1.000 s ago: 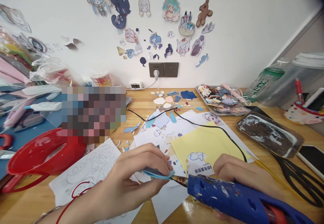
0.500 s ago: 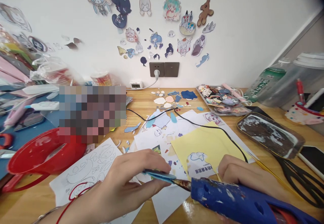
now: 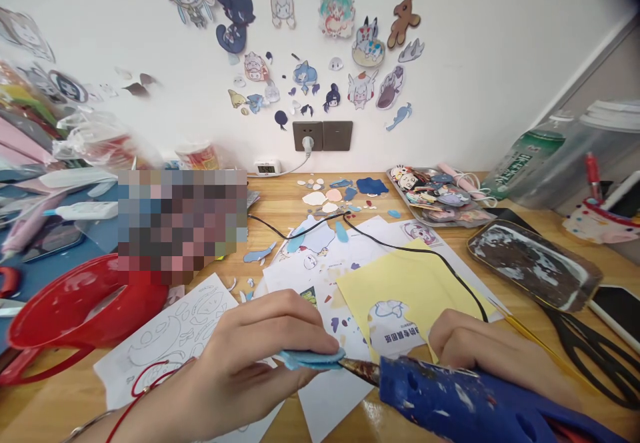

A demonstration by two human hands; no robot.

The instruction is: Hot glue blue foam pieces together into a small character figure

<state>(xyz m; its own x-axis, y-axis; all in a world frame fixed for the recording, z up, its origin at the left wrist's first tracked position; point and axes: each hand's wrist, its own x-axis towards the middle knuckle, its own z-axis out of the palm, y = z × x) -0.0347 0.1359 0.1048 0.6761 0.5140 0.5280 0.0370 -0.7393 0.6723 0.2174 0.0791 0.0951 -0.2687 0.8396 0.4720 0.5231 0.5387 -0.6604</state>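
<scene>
Between the thumb and fingers of my left hand [image 3: 250, 356] is a light blue flat piece [image 3: 311, 360], seemingly layered and held nearly edge-on. My right hand [image 3: 493, 353] grips a paint-smeared blue hot glue gun [image 3: 450, 393]; its handle end runs out of the picture at lower right. The gun's brown, stained nozzle [image 3: 364, 369] meets the right edge of the blue piece. Below my hands lie white paper sheets [image 3: 330, 399] and a torn yellow sheet [image 3: 390, 276]. A line-drawn pattern sheet [image 3: 170, 336] is beside my left wrist.
A red bowl-shaped item [image 3: 65, 296] sits at left. On the right are a stained tray [image 3: 535, 266], black scissors [image 3: 590, 356], a phone [image 3: 620, 313] and a tray of cutouts [image 3: 440, 196]. A black cord [image 3: 400, 248] crosses the papers. Small cut pieces [image 3: 325, 196] lie near the wall.
My left hand has tilted the blue piece so more of its flat face shows. The glue gun has shifted slightly right and down, its nozzle still at the piece's edge.
</scene>
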